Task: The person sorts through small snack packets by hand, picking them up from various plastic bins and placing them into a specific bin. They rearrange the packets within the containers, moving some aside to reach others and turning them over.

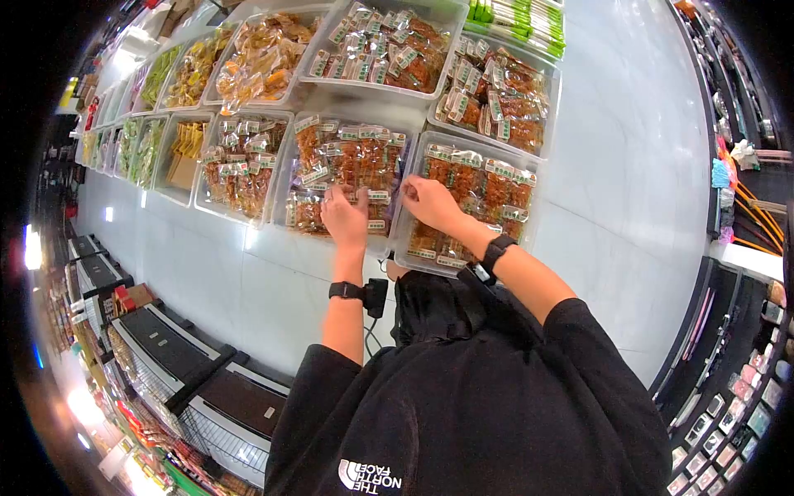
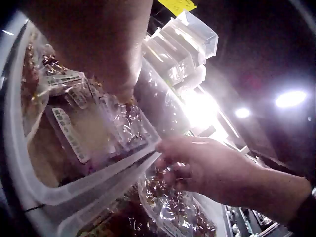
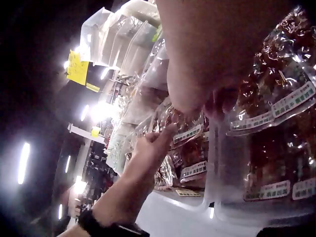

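Observation:
My left hand is over the near side of the middle clear plastic bin, its fingers loosely bent against the packets. Clear packets of reddish-brown snacks with white-and-green labels fill this bin in rows. My right hand has its fingers curled at the left rim of the right-hand bin, where the two bins meet. In the left wrist view the right hand grips there at the adjoining rims. More labelled packets lie in the right-hand bin. The left hand's fingertips are mostly hidden in the left wrist view.
Behind stand more bins of similar packets and green-wrapped packs. A row of bins with yellowish snacks runs left. Dark display platforms stand at lower left, and shelves of small goods at right.

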The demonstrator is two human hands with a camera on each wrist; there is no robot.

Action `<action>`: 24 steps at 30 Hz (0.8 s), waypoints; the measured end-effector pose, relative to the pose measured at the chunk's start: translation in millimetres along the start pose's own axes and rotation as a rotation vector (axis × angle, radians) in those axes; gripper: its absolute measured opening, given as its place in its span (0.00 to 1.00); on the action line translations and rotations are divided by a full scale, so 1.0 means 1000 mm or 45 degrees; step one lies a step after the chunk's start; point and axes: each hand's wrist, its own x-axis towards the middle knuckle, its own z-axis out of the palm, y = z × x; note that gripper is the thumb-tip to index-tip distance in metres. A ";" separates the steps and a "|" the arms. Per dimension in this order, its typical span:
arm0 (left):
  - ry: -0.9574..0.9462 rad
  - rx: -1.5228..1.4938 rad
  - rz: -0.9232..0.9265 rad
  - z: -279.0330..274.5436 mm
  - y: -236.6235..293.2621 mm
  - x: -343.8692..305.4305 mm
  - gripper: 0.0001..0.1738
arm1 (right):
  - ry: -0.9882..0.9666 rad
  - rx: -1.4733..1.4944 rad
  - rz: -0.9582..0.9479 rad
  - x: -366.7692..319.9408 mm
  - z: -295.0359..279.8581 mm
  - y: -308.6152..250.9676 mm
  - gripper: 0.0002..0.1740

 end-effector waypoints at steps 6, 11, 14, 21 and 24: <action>-0.024 0.150 0.007 0.011 -0.006 -0.001 0.18 | -0.068 0.129 0.123 0.016 0.020 -0.008 0.22; -0.257 0.002 -0.111 0.008 -0.006 0.005 0.12 | 0.033 0.066 0.147 0.018 0.032 -0.015 0.30; -0.245 -0.215 0.090 -0.009 0.014 0.005 0.08 | 0.058 0.301 0.265 0.014 0.025 -0.032 0.35; -0.204 -0.321 0.920 -0.024 0.073 -0.026 0.08 | 0.437 0.672 0.389 -0.010 0.000 -0.005 0.34; -0.402 -0.364 1.084 -0.008 0.083 -0.049 0.13 | 0.352 0.731 0.402 -0.039 -0.032 0.029 0.23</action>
